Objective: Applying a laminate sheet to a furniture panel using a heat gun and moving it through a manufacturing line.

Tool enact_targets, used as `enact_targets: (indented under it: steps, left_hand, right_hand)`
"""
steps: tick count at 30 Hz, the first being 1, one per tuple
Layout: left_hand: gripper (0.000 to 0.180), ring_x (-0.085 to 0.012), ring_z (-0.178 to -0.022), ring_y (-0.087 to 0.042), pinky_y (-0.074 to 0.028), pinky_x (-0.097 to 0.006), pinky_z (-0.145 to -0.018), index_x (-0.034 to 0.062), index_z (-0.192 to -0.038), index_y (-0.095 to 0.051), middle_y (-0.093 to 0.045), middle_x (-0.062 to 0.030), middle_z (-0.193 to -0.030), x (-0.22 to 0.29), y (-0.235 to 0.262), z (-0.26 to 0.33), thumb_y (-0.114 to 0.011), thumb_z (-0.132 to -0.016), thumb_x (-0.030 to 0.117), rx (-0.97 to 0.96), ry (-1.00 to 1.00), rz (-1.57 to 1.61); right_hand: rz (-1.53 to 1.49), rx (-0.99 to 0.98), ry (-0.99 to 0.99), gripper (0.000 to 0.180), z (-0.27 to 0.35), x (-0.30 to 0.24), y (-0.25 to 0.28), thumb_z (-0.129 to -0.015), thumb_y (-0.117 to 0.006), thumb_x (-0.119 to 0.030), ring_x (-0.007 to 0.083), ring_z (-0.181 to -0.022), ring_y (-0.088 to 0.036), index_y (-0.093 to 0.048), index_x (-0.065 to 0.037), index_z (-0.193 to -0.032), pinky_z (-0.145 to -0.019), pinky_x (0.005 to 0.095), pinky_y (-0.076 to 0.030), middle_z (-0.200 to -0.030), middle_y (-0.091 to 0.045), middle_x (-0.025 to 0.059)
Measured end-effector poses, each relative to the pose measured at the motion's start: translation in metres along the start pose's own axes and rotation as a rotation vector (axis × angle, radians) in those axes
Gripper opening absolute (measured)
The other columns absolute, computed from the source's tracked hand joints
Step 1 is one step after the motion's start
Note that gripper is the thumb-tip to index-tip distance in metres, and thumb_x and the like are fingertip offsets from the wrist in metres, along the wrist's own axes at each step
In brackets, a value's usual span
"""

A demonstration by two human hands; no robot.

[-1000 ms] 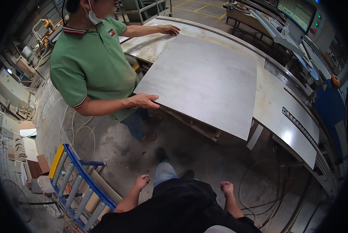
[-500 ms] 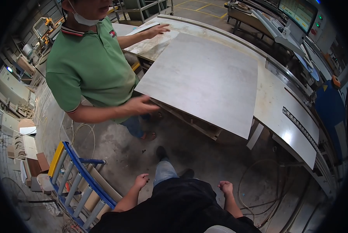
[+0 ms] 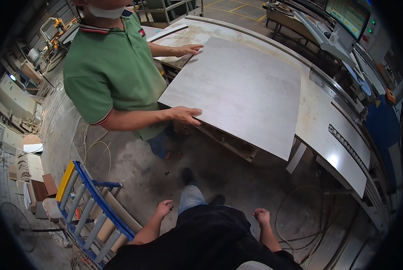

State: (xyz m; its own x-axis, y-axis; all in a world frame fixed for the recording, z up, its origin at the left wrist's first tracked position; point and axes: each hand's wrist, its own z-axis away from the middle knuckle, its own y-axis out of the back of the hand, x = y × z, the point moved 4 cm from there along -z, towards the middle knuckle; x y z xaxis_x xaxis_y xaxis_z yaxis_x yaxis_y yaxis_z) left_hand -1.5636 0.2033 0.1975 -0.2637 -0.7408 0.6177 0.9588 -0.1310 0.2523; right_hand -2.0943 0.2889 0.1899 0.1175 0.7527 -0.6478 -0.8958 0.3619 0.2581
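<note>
My left hand point(image 3: 164, 209) hangs low beside my leg, its fingers curled in, with nothing visible in it. On the other side my right hand point(image 3: 261, 216) is also loosely closed and appears to hold nothing. Both are well apart from the large grey panel point(image 3: 242, 90), which lies flat on the machine table point(image 3: 318, 108) ahead. A co-worker in a green shirt point(image 3: 116, 76) stands at the panel's left. One of the co-worker's hands point(image 3: 185, 114) grips the near edge; the other hand point(image 3: 190, 49) touches the far left corner.
A blue roller stand point(image 3: 93, 198) with grey rollers is close on my left. Hoses point(image 3: 296, 234) lie on the floor at right. A control screen point(image 3: 347, 18) stands at the back right. Offcuts point(image 3: 35, 166) are stacked at far left.
The co-worker has leaned rightward and brought both hands onto the panel; before, the hands were lifted just off it. My own hands have stayed where they were.
</note>
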Motion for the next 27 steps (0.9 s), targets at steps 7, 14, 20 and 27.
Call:
enact_targets:
  steps: [7, 14, 20, 27]
  left_hand:
    - [0.043, -0.0153, -0.07, -0.06, -0.047, -0.027, -0.061, 0.0014, -0.118, -0.058, -0.066, -0.0085, -0.085, -0.002, 0.0, 0.002, -0.056, -0.076, 0.008, 0.001, 0.007, -0.015]
    - [0.042, -0.0151, -0.071, -0.06, -0.047, -0.027, -0.062, 0.0023, -0.118, -0.058, -0.066, -0.008, -0.086, -0.001, 0.002, 0.0, -0.056, -0.076, 0.009, -0.013, 0.02, -0.019]
    - [0.043, -0.0168, -0.072, -0.061, -0.047, -0.028, -0.063, 0.0018, -0.119, -0.057, -0.066, -0.0094, -0.086, 0.001, 0.002, -0.007, -0.056, -0.076, 0.011, -0.022, 0.023, -0.094]
    - [0.042, -0.0169, -0.07, -0.061, -0.048, -0.029, -0.062, 0.0018, -0.116, -0.058, -0.066, -0.0103, -0.085, 0.024, -0.008, -0.014, -0.057, -0.075, 0.011, -0.11, -0.016, -0.147]
  right_hand:
    - [0.046, -0.015, 0.024, 0.011, -0.002, 0.002, 0.001, -0.083, -0.058, -0.009, 0.0107, -0.055, -0.054, -0.062, 0.001, -0.087, -0.048, 0.0227, -0.042, -0.071, -0.066, 0.0079]
    - [0.03, 0.013, -0.013, 0.018, 0.007, -0.004, 0.0, -0.086, -0.059, -0.017, 0.0112, -0.056, -0.057, -0.062, 0.0, -0.083, -0.049, 0.024, -0.042, -0.069, -0.065, 0.008]
    - [-0.004, 0.019, -0.058, 0.018, 0.005, 0.005, 0.002, -0.087, -0.059, -0.018, 0.0125, -0.06, -0.061, -0.062, -0.001, -0.081, -0.05, 0.0247, -0.042, -0.067, -0.064, 0.0072]
    - [-0.076, 0.105, 0.005, 0.016, 0.007, 0.024, 0.015, -0.085, -0.061, -0.017, 0.0117, -0.058, -0.057, -0.062, -0.002, -0.083, -0.051, 0.0251, -0.043, -0.07, -0.065, 0.0067]
